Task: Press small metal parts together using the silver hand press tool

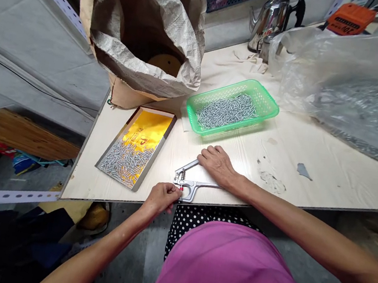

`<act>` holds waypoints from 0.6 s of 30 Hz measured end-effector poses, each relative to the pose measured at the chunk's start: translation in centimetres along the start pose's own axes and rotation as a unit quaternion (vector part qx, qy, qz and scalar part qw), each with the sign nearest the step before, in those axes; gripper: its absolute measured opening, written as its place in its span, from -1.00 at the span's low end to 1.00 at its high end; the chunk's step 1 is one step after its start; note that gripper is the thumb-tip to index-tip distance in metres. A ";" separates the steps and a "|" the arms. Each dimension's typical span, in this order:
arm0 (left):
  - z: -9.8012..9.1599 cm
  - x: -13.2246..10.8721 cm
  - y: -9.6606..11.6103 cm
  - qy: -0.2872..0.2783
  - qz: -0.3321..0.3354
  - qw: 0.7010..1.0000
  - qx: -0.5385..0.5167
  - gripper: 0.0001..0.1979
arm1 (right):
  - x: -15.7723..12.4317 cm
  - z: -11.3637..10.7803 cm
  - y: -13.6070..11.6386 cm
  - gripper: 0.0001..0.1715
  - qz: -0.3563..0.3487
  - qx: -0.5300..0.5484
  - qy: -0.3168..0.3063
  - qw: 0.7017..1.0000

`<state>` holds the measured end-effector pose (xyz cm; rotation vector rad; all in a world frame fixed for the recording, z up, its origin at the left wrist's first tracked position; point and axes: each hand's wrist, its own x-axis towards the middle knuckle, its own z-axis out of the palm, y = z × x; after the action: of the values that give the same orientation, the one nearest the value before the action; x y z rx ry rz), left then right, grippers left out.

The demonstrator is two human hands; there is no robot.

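Observation:
A silver hand press pliers (194,186) with a spring and a small red part lies at the table's front edge. My right hand (217,162) rests over its raised upper handle, fingers curled round the end. My left hand (163,197) is closed in a pinch at the red part by the tool's jaw; whatever is between the fingertips is too small to make out. To the left, a shallow box lid (152,167) with a yellow lining holds many small silver metal pins (121,159). More such pins (228,111) fill part of a green plastic basket (196,127) behind the tool.
A large open woven sack (138,73) stands at the back left. On the right lies a clear plastic bag (363,107) full of metal pieces. A metal kettle (271,18) and an orange box (351,20) stand at the back. The table edge (101,198) runs close before me.

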<state>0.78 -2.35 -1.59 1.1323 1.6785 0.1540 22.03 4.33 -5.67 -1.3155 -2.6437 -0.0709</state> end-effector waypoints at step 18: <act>-0.1 0.5 1.7 -0.059 -0.025 0.996 0.061 -0.88 | -2.2 -0.3 1.0 -0.80 0.058 0.060 -0.009 0.996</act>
<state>1.71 -0.97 -0.85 1.1662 1.6267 -0.0467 24.15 3.16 -5.82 -1.4309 -2.5368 0.1150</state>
